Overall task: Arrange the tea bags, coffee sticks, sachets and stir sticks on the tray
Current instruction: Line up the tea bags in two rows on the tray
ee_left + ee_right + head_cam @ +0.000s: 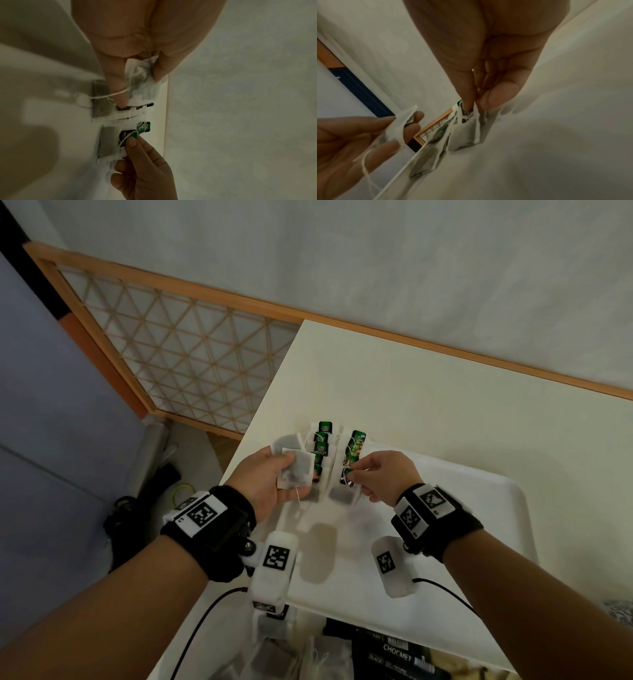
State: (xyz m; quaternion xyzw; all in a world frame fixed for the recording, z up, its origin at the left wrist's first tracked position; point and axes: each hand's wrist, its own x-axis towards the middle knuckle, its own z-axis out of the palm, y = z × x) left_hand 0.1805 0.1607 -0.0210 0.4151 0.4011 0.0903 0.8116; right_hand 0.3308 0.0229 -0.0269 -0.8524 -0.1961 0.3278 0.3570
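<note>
Tea bags being laid in two rows at the far left corner of the tray.

Nearest the person, loose tea bags and dark sachets (394, 652) lie off the tray's near edge, apparently stock waiting its turn. The tray (479, 542) sits on the table (445, 392). Above it, the left hand (263, 484), palm turned up, grips spare tea bags (296, 472) between thumb and fingers, probably as a ready supply. The right hand (380, 474), knuckles up, pinches the green tag (347, 475) of the nearest bag in the right row (352, 453) with thumb and forefinger, likely to set it straight. Farther on, the left row (322, 445) overlaps like shingles, tags outward, judged to keep labels readable. No stir sticks are visible.
</note>
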